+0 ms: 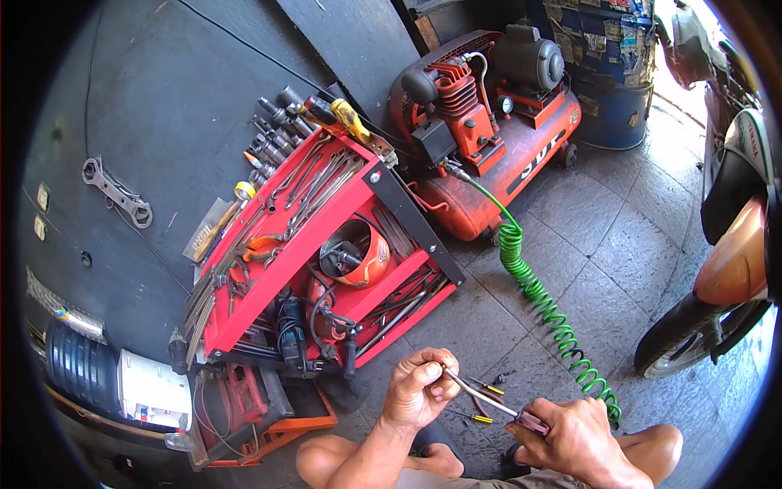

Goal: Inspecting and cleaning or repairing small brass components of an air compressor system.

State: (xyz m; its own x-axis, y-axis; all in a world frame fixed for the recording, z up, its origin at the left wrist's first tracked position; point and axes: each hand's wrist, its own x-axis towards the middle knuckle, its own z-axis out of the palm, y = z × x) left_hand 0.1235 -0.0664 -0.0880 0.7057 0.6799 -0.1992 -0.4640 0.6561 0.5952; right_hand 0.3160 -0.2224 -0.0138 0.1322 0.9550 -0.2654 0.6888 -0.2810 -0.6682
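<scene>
Over the tiled floor, left hand (417, 389) pinches the screwdriver (489, 401) shaft, right hand (570, 436) grips its handle — light, rigid, probably slick steel.

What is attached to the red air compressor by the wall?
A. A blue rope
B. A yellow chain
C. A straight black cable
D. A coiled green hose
D: a coiled green hose runs from the compressor across the floor toward the person's right hand.
</scene>
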